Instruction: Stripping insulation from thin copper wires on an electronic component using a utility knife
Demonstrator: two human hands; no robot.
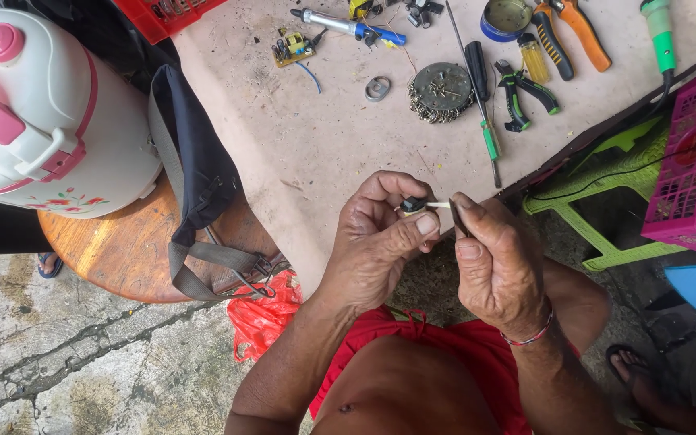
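No packages, labels, signs or screens in view

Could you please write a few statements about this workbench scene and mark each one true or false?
1. The left hand pinches a small black part with a pale strip sticking out. True.
2. The right hand rests flat on the table. False: it is raised next to the left hand, at the pale strip.
3. A white and pink rice cooker sits on a round wooden stool. True.
4. The orange-handled pliers lie on the ground. False: they lie on the table.
5. A small green circuit board lies on the table. True.
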